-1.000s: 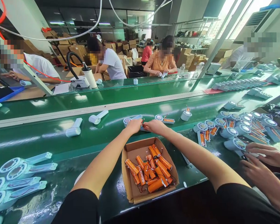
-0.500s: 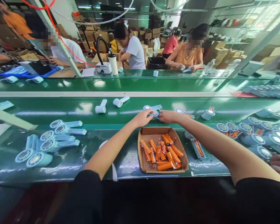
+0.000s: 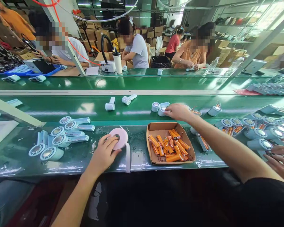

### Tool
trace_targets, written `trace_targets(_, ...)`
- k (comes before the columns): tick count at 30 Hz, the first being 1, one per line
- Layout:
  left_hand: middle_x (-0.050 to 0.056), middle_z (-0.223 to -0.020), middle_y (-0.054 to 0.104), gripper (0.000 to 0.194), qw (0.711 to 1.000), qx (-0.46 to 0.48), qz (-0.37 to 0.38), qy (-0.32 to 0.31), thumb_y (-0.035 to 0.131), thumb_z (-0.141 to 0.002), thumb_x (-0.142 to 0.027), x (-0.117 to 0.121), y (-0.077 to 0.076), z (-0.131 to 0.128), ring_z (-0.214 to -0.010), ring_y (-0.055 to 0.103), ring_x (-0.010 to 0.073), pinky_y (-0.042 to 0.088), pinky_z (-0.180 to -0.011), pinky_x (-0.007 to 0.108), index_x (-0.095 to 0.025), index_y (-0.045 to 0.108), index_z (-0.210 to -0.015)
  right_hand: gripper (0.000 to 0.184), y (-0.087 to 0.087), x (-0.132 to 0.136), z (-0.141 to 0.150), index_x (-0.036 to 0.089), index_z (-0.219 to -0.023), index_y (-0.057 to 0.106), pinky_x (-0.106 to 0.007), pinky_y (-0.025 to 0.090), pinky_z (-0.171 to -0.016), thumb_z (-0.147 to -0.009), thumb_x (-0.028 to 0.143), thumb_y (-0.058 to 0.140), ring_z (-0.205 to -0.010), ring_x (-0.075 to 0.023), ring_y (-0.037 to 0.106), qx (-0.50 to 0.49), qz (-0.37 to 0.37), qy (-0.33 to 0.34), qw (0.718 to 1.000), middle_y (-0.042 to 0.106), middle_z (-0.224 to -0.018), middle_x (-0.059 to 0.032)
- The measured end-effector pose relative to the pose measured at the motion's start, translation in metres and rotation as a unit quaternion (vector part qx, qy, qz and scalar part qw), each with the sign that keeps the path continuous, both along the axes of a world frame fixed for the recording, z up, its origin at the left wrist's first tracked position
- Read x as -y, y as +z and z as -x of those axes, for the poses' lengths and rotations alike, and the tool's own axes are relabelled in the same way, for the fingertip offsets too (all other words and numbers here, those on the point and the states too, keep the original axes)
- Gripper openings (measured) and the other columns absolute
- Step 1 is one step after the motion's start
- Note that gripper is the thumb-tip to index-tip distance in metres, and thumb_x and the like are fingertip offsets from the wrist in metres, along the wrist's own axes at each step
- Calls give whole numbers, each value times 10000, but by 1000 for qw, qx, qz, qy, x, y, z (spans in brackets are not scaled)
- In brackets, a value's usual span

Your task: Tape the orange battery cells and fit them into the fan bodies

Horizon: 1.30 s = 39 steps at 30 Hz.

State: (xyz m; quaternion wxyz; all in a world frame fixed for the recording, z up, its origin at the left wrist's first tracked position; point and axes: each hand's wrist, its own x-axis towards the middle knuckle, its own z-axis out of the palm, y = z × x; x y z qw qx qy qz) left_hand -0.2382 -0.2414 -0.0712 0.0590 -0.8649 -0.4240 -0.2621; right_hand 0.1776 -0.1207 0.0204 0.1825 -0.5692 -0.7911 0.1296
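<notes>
My left hand (image 3: 105,153) is closed on the near left side of a pale pink roll of tape (image 3: 122,137), fingers over its core. A loose strip of tape hangs from the roll toward the table edge. On the green belt, my right hand (image 3: 178,112) has its fingertips closed on the round head of a light-blue handheld fan housing (image 3: 162,111). Another fan housing (image 3: 155,106) lies just left of it, its handle behind. Between my arms sits a cardboard tray (image 3: 153,160) of orange wrapped batteries (image 3: 174,157) with wires.
Several fan housings (image 3: 61,140) lie at the left; more with orange batteries (image 3: 257,133) crowd the right. Another person's hand (image 3: 280,159) is at the right edge. Two housings (image 3: 110,105) rest farther up the belt (image 3: 85,105). Several co-workers sit across the line.
My left hand has left the fan housings on the belt and come down to the tape roll. My right hand stays at the housing. The view has shifted slightly.
</notes>
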Motion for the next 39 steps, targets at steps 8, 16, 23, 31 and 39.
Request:
trace_targets(8, 63, -1145, 744, 284, 986, 121, -106, -43, 639, -954, -67, 16, 37, -48, -1493, 510, 344, 517, -1212, 595, -222, 637, -1191, 446, -25, 158, 113, 155, -890, 819, -202, 368, -466, -947, 583, 710, -479, -85, 506, -261, 408, 269, 833, 630, -570, 36)
trace_targets(16, 74, -1163, 739, 230, 987, 153, -52, -17, 656, -971, -111, 15, 17, -45, -1406, 591, 332, 583, -1144, 536, -219, 649, -1174, 307, -33, 97, 81, 178, -1199, 773, -339, 557, -840, -996, 401, 711, -993, -295, 765, 43, 121, -7, 992, 818, -1014, -115)
trace_targets(23, 87, -1149, 738, 323, 993, 82, 19, -83, 621, -911, -35, 36, 24, -63, -1369, 578, 347, 609, -1103, 535, -206, 684, -1178, 363, -40, 98, 65, 228, -1261, 749, -354, 654, -854, -905, 299, 746, -941, -222, 803, -314, 13, 2, 949, 832, -1119, -72)
trace_targets(31, 96, -1157, 743, 429, 993, 22, 43, -105, 597, -885, -2, 49, 38, -69, -1381, 536, 364, 588, -1132, 575, -199, 728, -1244, 221, -34, 140, 74, 324, -1028, 834, -384, 726, -843, -911, 157, 750, -950, -229, 825, -281, -330, 66, 899, 843, -1093, -36)
trace_targets(39, 79, -1214, 736, 393, 992, -80, -31, -95, 595, -932, -4, 41, 45, -61, -1482, 481, 348, 665, -1009, 399, -235, 758, -1205, 288, -61, 163, 85, 285, -1219, 802, -407, 668, -999, -933, 277, 768, -1149, -257, 778, -364, -95, 86, 922, 797, -1257, -96)
